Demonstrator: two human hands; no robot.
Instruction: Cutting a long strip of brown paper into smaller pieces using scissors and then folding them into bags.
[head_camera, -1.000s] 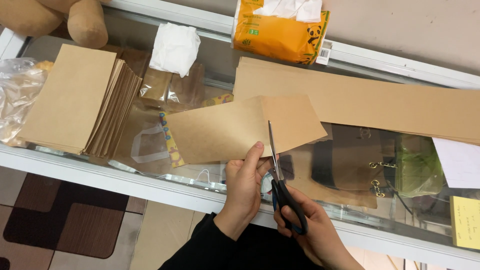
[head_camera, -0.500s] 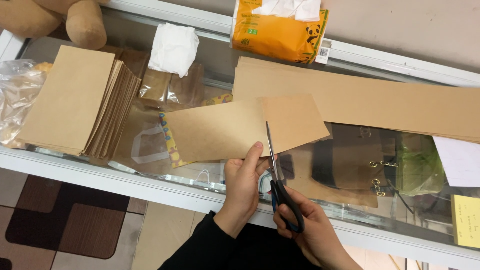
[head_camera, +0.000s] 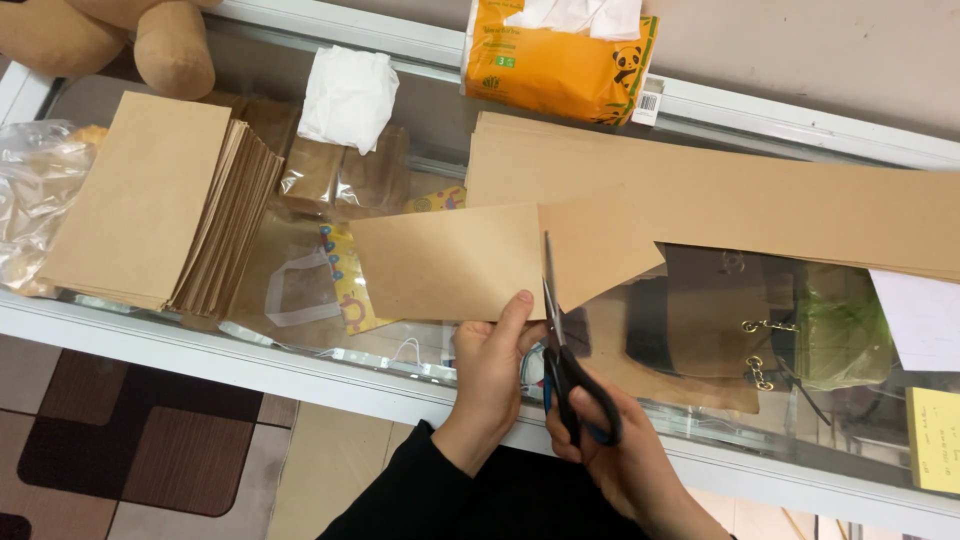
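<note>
**A:** So the left hand (head_camera: 487, 372) is pinching the brown paper sheet (head_camera: 470, 262) by its near edge, thumb flat on top, the other fingers curled shut underneath.

**B:** And the right hand (head_camera: 612, 455)?

**A:** It's closed through the loops of the black scissors (head_camera: 562, 340), just right of the left thumb. The blades stand only slightly apart, partway into the sheet, pointing away from the person. The cut piece lifts a bit right of the blades.

**B:** Anything past the fingers?

**A:** A stack of brown sheets (head_camera: 160, 205) well off to the left, and a long kraft strip (head_camera: 760, 200) beyond the fingertips, all on the glass counter (head_camera: 300, 345).
</note>
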